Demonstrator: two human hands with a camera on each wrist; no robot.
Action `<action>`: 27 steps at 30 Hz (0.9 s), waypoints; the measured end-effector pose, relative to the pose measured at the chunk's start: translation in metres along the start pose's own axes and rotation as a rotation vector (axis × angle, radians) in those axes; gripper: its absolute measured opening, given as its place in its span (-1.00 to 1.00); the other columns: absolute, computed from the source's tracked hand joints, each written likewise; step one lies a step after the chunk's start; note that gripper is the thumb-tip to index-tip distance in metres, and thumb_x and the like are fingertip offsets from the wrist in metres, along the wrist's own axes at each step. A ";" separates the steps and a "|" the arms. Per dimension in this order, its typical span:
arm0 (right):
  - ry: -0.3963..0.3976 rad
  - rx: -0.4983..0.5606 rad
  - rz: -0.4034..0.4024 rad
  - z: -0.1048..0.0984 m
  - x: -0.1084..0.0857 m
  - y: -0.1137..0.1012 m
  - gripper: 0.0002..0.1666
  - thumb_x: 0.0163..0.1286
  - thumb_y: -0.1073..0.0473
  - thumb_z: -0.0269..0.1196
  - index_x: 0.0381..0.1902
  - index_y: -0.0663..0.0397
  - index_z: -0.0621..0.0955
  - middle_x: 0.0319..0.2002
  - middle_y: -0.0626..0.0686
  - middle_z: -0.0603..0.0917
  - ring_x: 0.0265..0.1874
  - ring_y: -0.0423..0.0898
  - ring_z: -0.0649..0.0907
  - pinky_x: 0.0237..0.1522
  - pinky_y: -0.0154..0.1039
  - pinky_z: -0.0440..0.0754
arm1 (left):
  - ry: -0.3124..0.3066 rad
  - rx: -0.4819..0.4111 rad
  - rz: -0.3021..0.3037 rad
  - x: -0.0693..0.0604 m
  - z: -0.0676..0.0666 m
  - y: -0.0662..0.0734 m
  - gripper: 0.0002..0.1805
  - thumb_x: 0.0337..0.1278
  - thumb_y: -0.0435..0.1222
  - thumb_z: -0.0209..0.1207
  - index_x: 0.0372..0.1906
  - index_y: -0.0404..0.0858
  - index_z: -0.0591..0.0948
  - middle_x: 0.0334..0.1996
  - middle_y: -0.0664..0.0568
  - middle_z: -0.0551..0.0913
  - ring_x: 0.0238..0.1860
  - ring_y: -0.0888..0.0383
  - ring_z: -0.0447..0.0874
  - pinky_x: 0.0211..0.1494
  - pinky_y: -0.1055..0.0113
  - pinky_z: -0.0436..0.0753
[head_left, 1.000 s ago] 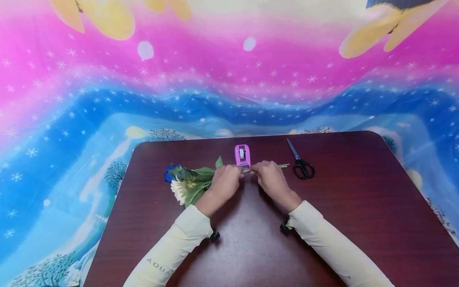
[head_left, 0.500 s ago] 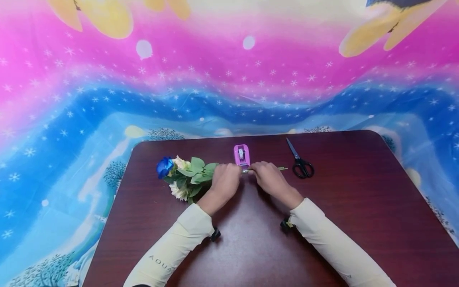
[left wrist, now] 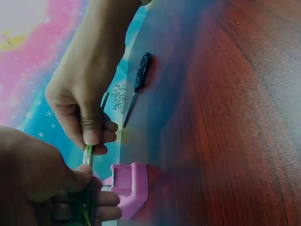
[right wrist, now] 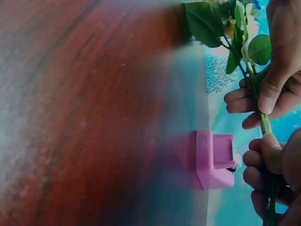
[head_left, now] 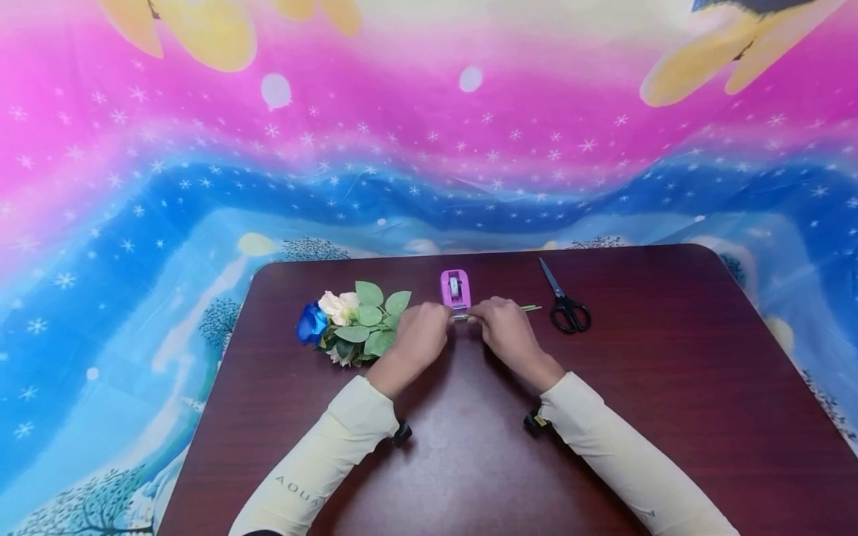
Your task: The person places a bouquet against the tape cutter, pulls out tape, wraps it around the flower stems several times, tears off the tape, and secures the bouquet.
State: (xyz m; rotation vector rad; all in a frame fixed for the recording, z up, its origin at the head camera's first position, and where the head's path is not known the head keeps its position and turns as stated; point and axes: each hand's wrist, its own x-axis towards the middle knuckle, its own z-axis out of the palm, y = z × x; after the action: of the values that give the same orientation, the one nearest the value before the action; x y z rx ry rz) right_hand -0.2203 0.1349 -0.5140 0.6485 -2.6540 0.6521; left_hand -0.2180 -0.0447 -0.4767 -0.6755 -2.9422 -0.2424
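A bunch of flowers lies sideways in both hands: a blue rose, a cream flower, a paler bloom below and green leaves. My left hand grips the stems just below the leaves, thumb on top. Close to its right, my right hand pinches the same stems between thumb and fingers. A shiny whitish patch, perhaps tape, shows on the stems between the hands in the left wrist view. The cut stem ends stick out past my right hand.
A pink tape dispenser with a roll in it stands just behind the gap between the hands. Black-handled scissors lie to the right, blades pointing away. The dark wooden table ends at a patterned cloth backdrop.
The bunch has rolled about its stems: the blue rose and a cream flower have come round into view on top, and the lower pale bloom has turned under. Both hands stay nearly in place.
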 end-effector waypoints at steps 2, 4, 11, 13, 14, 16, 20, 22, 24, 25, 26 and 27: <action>0.002 0.002 -0.004 0.000 -0.001 0.001 -0.88 0.38 0.25 0.37 -0.20 0.15 0.81 -0.34 0.04 0.82 -0.35 -0.03 0.72 -0.22 -0.08 0.70 | -0.020 -0.013 -0.018 0.002 -0.001 0.000 -0.80 0.25 -0.33 0.30 -0.51 -0.12 0.70 -0.53 0.05 0.73 -0.53 0.08 0.68 -0.54 0.21 0.57; -0.015 0.015 0.002 0.000 -0.002 0.001 -0.86 0.41 0.22 0.35 -0.18 0.14 0.80 -0.34 0.04 0.82 -0.35 -0.03 0.70 -0.22 -0.08 0.68 | -0.017 -0.023 -0.026 0.003 -0.001 -0.001 -0.79 0.23 -0.34 0.32 -0.54 -0.12 0.69 -0.56 0.05 0.72 -0.56 0.09 0.64 -0.54 0.22 0.56; -0.143 0.047 0.039 -0.003 0.000 0.000 -0.79 0.48 0.14 0.28 -0.08 0.11 0.77 -0.23 0.04 0.81 -0.30 -0.04 0.68 -0.19 -0.08 0.63 | 0.000 -0.024 -0.048 0.005 0.000 -0.001 -0.81 0.23 -0.27 0.35 -0.52 -0.11 0.75 -0.56 0.07 0.73 -0.57 0.10 0.62 -0.52 0.22 0.56; -0.173 0.047 0.045 -0.003 0.001 0.000 -0.78 0.49 0.14 0.27 -0.07 0.11 0.77 -0.22 0.04 0.82 -0.32 -0.04 0.67 -0.20 -0.08 0.62 | -0.001 -0.023 -0.053 0.005 0.001 0.000 -0.83 0.23 -0.24 0.37 -0.49 -0.10 0.77 -0.56 0.08 0.74 -0.57 0.10 0.62 -0.52 0.22 0.56; -0.187 0.043 0.047 -0.004 0.002 0.000 -0.79 0.50 0.14 0.26 -0.08 0.11 0.77 -0.23 0.04 0.82 -0.33 -0.04 0.66 -0.22 -0.08 0.61 | 0.000 -0.020 -0.052 0.005 0.002 0.000 -0.84 0.22 -0.22 0.38 -0.48 -0.09 0.77 -0.55 0.08 0.74 -0.58 0.10 0.61 -0.52 0.22 0.56; -0.204 0.038 0.050 -0.004 0.003 0.000 -0.81 0.49 0.16 0.27 -0.11 0.11 0.77 -0.26 0.04 0.81 -0.36 -0.05 0.64 -0.25 -0.08 0.59 | 0.008 -0.014 -0.049 0.004 0.003 0.001 -0.85 0.20 -0.19 0.40 -0.47 -0.09 0.79 -0.54 0.08 0.75 -0.57 0.09 0.63 -0.48 0.20 0.58; -0.181 0.036 0.056 -0.002 0.004 0.000 -0.87 0.42 0.19 0.35 -0.18 0.11 0.78 -0.33 0.03 0.80 -0.39 -0.07 0.62 -0.27 -0.11 0.61 | 0.026 -0.008 -0.034 0.004 0.005 0.001 -0.89 0.14 -0.15 0.44 -0.42 -0.08 0.80 -0.47 0.08 0.78 -0.48 0.07 0.69 -0.34 0.18 0.61; -0.145 0.036 0.056 -0.001 0.004 0.000 -0.89 0.37 0.21 0.39 -0.21 0.12 0.79 -0.36 0.03 0.80 -0.40 -0.07 0.63 -0.29 -0.11 0.64 | 0.023 -0.011 -0.028 0.004 0.006 0.001 -0.86 0.14 -0.14 0.44 -0.39 -0.10 0.79 -0.46 0.07 0.78 -0.44 0.06 0.71 -0.29 0.18 0.61; -0.105 0.033 0.053 0.000 0.003 0.000 -0.89 0.34 0.21 0.41 -0.22 0.11 0.81 -0.39 0.03 0.80 -0.41 -0.07 0.63 -0.31 -0.12 0.65 | 0.010 -0.024 -0.028 0.004 0.006 0.001 -0.84 0.18 -0.13 0.42 -0.37 -0.13 0.78 -0.47 0.05 0.76 -0.44 0.06 0.70 -0.29 0.18 0.61; -0.087 0.028 0.048 0.001 0.002 0.001 -0.89 0.34 0.22 0.42 -0.22 0.11 0.82 -0.40 0.03 0.80 -0.42 -0.07 0.63 -0.31 -0.12 0.65 | -0.002 -0.037 -0.030 0.005 0.006 0.000 -0.83 0.20 -0.13 0.41 -0.37 -0.15 0.77 -0.48 0.05 0.75 -0.45 0.06 0.68 -0.31 0.18 0.60; -0.071 0.026 0.045 0.002 0.002 0.001 -0.90 0.33 0.23 0.42 -0.23 0.11 0.82 -0.40 0.03 0.80 -0.42 -0.07 0.64 -0.32 -0.12 0.65 | -0.013 -0.049 -0.031 0.005 0.006 0.000 -0.82 0.23 -0.14 0.39 -0.37 -0.16 0.76 -0.49 0.05 0.74 -0.47 0.07 0.66 -0.35 0.19 0.59; -0.058 0.024 0.042 0.003 0.001 0.002 -0.90 0.33 0.23 0.42 -0.23 0.10 0.83 -0.41 0.02 0.80 -0.42 -0.07 0.64 -0.32 -0.12 0.66 | -0.028 -0.067 -0.037 0.005 0.007 0.000 -0.82 0.26 -0.14 0.37 -0.37 -0.16 0.75 -0.51 0.04 0.72 -0.50 0.08 0.64 -0.39 0.19 0.58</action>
State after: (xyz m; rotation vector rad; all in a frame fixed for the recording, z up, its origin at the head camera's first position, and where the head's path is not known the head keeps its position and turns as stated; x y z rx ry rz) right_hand -0.2227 0.1346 -0.5165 0.6293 -2.7236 0.6873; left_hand -0.2232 -0.0414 -0.4824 -0.6384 -2.9872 -0.3384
